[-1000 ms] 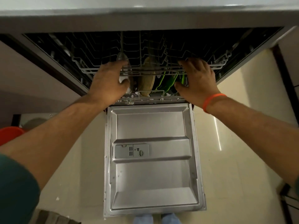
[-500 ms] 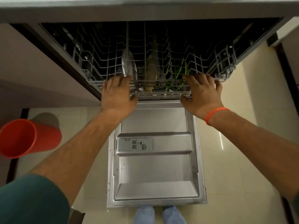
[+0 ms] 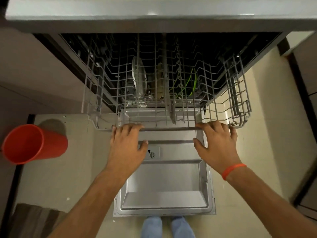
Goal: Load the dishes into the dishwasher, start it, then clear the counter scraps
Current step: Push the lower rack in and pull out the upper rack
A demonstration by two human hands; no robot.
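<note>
The dishwasher stands open with its steel door (image 3: 164, 182) folded down flat in front of me. The grey wire upper rack (image 3: 171, 129) is drawn out over the door. My left hand (image 3: 127, 143) grips the rack's front bar at its left, fingers curled over it, thumb beneath. My right hand (image 3: 217, 143), with an orange wristband, grips the same bar at its right. Below, seen through the wires, stand a steel plate (image 3: 139, 78), a brownish plate (image 3: 160, 83) and green plates (image 3: 193, 81) on edge.
A red cup (image 3: 32, 143) shows at the left, its mouth facing me. The grey counter edge (image 3: 154, 18) runs across the top. Cream floor tiles lie on both sides of the door. My feet in blue footwear (image 3: 168, 227) are at the door's near edge.
The upper rack has slid out towards me over the door, with both hands on its front bar. The red cup has come further into view at the left.
</note>
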